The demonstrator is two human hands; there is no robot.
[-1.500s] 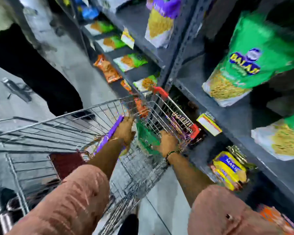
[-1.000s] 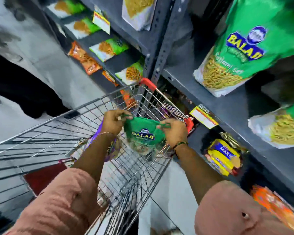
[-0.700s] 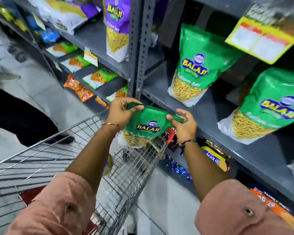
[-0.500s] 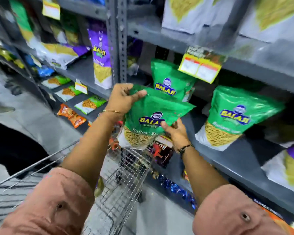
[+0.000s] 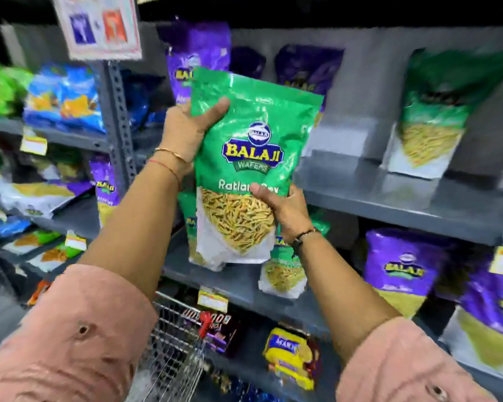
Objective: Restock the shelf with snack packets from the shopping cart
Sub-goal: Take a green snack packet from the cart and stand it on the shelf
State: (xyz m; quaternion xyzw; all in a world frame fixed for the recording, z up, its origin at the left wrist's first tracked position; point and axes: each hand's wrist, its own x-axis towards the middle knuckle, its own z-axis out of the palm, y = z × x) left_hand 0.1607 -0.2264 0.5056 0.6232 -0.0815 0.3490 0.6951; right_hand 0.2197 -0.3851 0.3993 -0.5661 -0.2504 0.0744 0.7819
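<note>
Both hands grip the glossy green Balaji sev packet [image 5: 244,166] upright before the grey metal shelf [image 5: 389,204], left hand [image 5: 186,132] clasping its upper edge, right hand [image 5: 282,210] pinching its lower right side; the slick film could slip or topple neighbouring packets

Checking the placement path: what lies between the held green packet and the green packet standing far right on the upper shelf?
In the head view, only bare grey shelf separates the held green packet from the right-hand green packet.

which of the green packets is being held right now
The green Balaji packet front and centre, gripped by both hands; the other green packets sit on the shelves.
</note>
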